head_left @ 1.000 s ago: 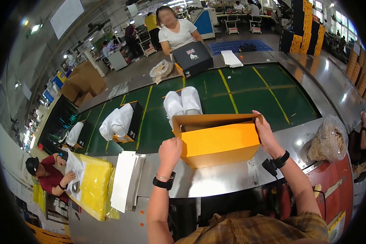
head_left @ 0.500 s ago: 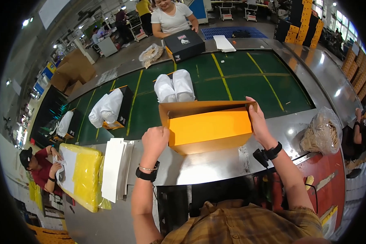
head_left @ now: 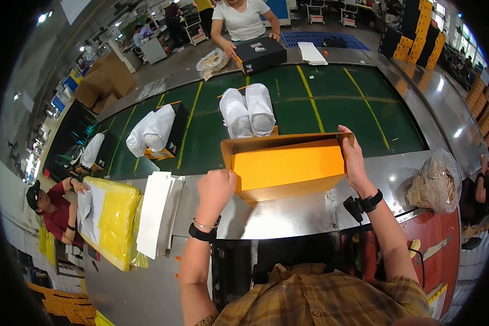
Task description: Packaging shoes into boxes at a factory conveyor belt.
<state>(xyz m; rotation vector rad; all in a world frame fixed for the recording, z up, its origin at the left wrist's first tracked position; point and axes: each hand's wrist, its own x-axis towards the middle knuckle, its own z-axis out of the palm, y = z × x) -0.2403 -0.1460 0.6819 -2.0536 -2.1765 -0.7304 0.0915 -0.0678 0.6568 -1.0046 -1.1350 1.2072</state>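
Observation:
An orange-and-brown cardboard box [head_left: 290, 167] is tilted toward me above the metal edge of the bench. My left hand [head_left: 217, 190] is closed at its left end, knuckles up. At the opposite end my right hand [head_left: 355, 160] grips the side wall, fingers curled over the upper corner. Just beyond the box, two white paper-wrapped bundles [head_left: 248, 111] lie side by side in an open box on the green belt [head_left: 288, 117]. To their left, another open black-and-orange box [head_left: 177, 130] carries similar white bundles.
Across the belt, a person in a white shirt [head_left: 242, 20] has both hands at a closed black box [head_left: 261, 54]. White paper sheets [head_left: 158, 214] and a yellow plastic-wrapped stack [head_left: 111, 223] lie at my left, near another person. A clear bag [head_left: 434, 182] sits at the right.
The view has shifted a little. Both my hands keep their hold on the orange box. The person across the belt has moved a hand to the black box's left side.

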